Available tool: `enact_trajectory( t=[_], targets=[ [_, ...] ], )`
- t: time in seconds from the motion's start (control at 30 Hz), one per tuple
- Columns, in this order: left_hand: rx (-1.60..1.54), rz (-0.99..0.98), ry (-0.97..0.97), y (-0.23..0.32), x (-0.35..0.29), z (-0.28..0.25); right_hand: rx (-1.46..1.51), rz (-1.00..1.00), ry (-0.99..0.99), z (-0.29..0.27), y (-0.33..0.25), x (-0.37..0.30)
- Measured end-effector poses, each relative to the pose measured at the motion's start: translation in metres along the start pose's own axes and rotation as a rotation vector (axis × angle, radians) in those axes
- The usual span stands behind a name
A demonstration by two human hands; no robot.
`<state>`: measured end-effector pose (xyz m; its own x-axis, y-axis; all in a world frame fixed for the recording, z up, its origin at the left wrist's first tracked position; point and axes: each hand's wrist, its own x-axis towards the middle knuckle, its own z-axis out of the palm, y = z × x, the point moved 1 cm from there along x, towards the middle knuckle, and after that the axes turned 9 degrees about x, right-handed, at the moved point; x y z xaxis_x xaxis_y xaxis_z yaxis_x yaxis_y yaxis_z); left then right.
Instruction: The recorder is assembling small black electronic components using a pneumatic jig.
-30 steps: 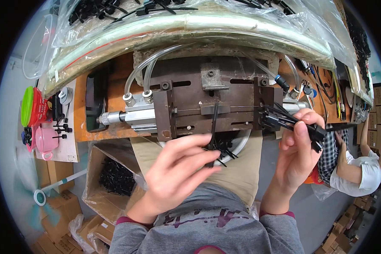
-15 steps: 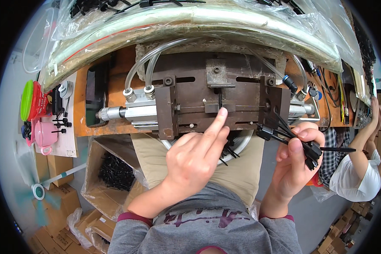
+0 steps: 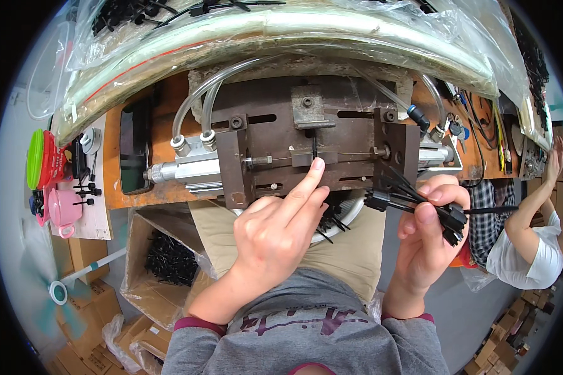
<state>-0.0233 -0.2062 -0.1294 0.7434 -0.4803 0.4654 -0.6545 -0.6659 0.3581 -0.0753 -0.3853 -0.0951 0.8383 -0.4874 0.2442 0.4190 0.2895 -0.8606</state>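
Observation:
My left hand (image 3: pixel 272 234) reaches over the front of a dark metal fixture (image 3: pixel 275 140), its index finger stretched out. That fingertip touches the near end of a black cable tie (image 3: pixel 314 145) standing in the small middle block (image 3: pixel 303 157) of the fixture. The other fingers are partly curled, and I see nothing in them. Off to the right, my right hand (image 3: pixel 428 244) grips a bundle of black cable ties (image 3: pixel 447 215) with block-like heads between thumb and fingers. Its ends fan out toward the fixture. More black ties (image 3: pixel 334 219) lie at my lap, partly hidden by my left hand.
Air cylinders (image 3: pixel 200 167) with clear hoses (image 3: pixel 197 100) flank the fixture. A phone (image 3: pixel 136 147), a pink cup (image 3: pixel 65 203) and a red-green container (image 3: pixel 44 159) stand left. Below is a box of black parts (image 3: pixel 169 259). Another person (image 3: pixel 525 250) works at the right.
The view has shifted slightly. The fixture's left rod now sticks out farther toward the middle block, and the right one appears to as well. Both hands keep much the same pose.

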Motion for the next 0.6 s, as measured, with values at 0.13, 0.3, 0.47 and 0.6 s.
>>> enact_trajectory(
  t=[0.13, 0.3, 0.47, 0.6],
  targets=[
    [-0.157, -0.075, 0.083, 0.007, 0.004, -0.013, 0.051, 0.086, -0.034, 0.000, -0.001, -0.001],
    [-0.204, 0.250, 0.102, 0.014, 0.018, -0.045, 0.074, 0.192, -0.152, 0.001, 0.002, -0.004],
    [-0.467, 0.212, -0.029, 0.012, 0.001, -0.051, 0.110, 0.227, -0.128, 0.005, -0.001, -0.001],
    [-0.631, 0.110, -0.119, 0.011, -0.005, -0.059, 0.060, 0.092, -0.002, 0.000, -0.002, 0.001]
  ],
)
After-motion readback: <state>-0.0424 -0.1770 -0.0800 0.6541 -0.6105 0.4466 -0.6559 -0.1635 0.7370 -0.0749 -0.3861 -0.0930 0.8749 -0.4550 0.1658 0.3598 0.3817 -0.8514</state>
